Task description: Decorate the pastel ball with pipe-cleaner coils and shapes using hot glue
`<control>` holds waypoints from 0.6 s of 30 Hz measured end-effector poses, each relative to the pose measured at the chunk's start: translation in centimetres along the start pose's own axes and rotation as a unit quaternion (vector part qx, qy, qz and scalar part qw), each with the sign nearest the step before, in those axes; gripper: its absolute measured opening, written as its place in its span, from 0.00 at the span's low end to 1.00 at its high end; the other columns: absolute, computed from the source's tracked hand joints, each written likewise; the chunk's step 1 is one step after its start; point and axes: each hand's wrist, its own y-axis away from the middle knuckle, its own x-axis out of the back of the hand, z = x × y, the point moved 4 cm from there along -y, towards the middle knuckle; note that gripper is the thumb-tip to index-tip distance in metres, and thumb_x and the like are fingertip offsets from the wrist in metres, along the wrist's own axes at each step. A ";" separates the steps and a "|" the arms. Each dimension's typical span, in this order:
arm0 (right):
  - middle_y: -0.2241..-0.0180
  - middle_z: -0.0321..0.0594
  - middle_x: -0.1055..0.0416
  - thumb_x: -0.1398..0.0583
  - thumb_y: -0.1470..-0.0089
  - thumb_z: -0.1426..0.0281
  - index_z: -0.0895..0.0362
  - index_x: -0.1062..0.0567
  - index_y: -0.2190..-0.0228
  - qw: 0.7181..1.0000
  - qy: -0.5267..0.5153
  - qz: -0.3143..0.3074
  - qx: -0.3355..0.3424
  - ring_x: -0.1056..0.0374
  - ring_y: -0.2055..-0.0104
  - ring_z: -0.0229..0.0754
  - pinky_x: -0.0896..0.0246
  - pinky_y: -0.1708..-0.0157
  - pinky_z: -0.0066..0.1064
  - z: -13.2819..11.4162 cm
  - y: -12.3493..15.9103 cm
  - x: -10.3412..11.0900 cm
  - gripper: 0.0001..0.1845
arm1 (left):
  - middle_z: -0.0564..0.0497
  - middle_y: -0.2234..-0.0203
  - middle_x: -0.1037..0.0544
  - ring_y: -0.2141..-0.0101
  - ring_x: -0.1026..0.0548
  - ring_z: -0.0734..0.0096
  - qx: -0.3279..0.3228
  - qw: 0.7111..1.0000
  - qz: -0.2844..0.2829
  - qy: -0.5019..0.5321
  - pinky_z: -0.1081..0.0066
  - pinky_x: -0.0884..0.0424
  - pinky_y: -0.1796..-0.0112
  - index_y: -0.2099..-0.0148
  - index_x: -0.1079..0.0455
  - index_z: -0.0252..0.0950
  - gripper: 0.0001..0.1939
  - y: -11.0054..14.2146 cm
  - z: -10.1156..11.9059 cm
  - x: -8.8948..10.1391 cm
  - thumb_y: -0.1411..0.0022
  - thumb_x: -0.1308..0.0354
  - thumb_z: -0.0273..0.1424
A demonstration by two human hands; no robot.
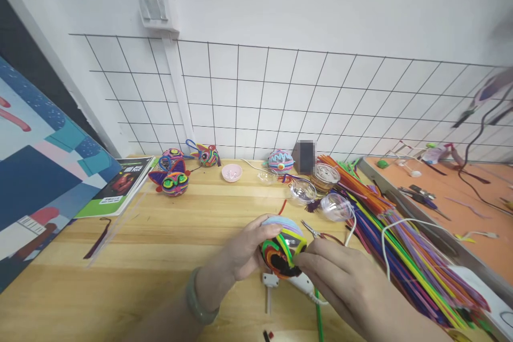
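My left hand [250, 246], a bangle at its wrist, is closed around a clear ball covered in colored pipe cleaners [282, 235]. Blue and purple bands lie over the ball's top; an orange, green and black eye-like spiral faces me. Against its right side, the fingertips of my right hand [340, 272] are pinched on a green pipe cleaner [319, 315], whose long end hangs below the hand. Pliers [315, 231] lie just behind the right hand. A white power strip [302, 283] lies on the table beneath, partly covered by the ball and hand.
Finished ornaments [175, 184] stand at the back left beside a pink dish [231, 172]. Clear half-shells [303, 191] and a striped ball [280, 161] sit at the back. Bundled pipe cleaners [417, 256] and a white cable [382, 240] fill the right. A magazine [124, 184] lies left.
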 end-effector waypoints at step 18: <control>0.69 0.33 0.29 0.41 0.43 0.75 0.53 0.34 0.65 0.987 -0.090 -0.079 -0.104 0.30 0.69 0.36 0.38 0.70 0.25 0.4 0.6 0.3 0.07 | 0.47 0.67 0.24 0.67 0.26 0.70 0.034 0.999 -0.016 -0.026 0.72 0.33 0.64 0.60 0.29 0.32 0.18 0.3 -0.2 -0.3 0.53 0.33 0.32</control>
